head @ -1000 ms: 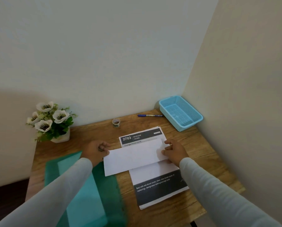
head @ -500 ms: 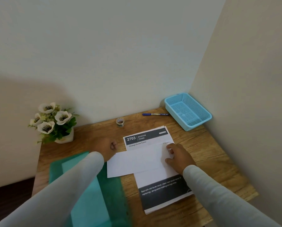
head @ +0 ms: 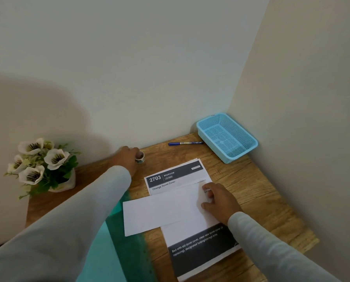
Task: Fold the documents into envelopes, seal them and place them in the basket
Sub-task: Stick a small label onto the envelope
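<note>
The left hand [head: 127,157] is motion-blurred and covers the left part of the small tape roll [head: 141,157] — whether its fingers grip the roll cannot be told. The envelope [head: 161,210] hides the middle of the documents [head: 192,251], and the right hand [head: 218,202] hides the envelope's right end. The left sleeve [head: 68,231] covers much of the green folder [head: 129,251], which the picture's near edge cuts off. The lettering on the pen [head: 185,143] is too small to read.

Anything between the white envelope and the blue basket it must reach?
No visible obstacle: printed document and wooden table lie flat between white paper envelope and blue plastic mesh basket; blue pen sits aside.
</note>
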### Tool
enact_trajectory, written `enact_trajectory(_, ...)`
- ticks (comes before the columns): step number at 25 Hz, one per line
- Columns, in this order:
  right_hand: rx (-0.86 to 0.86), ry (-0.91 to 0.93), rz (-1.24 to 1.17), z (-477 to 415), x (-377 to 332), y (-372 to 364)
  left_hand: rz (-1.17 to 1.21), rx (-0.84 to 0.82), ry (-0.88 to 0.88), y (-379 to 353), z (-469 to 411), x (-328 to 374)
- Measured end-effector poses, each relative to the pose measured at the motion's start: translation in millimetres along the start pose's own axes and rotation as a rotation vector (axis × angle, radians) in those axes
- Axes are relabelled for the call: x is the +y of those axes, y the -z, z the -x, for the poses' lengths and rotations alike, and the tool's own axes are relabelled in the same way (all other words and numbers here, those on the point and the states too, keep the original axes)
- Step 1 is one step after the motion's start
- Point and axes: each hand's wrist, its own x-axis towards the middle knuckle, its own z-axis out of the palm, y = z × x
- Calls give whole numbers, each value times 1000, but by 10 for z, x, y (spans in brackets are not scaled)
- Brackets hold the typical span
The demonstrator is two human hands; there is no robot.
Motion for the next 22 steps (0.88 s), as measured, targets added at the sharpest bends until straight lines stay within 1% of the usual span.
enact_trajectory(3, -15, -3, -19, -8, 9, 18, -90, -30, -52, -6, -50, -26)
enact_trajectory(5, -30, -11, -33, -22, 0, 49, -48, -35, -78, 26, -40, -8)
enact_trajectory(7, 9, -14, -57, -31, -40, 91, 38, -29, -107, 87, 37, 52)
enact_trajectory(10, 126, 75, -122, -39, -205, 176, 135, -12, -208, 190, 268, 196)
enact_trajectory(13, 175, 198, -324, -35, -457, 284, 223, -39, -305, 236, 526, 340)
enact_trajectory(15, 191, 248, -425, -39, -579, 342, 256, -37, -358, 240, 659, 435)
enact_trajectory(20, 223, 345, -463, 28, -638, 353, 317, -28, -484, 305, 927, 690)
enact_trajectory(22, 238, 353, -476, 82, -603, 330, 354, -33, -504, 327, 993, 756)
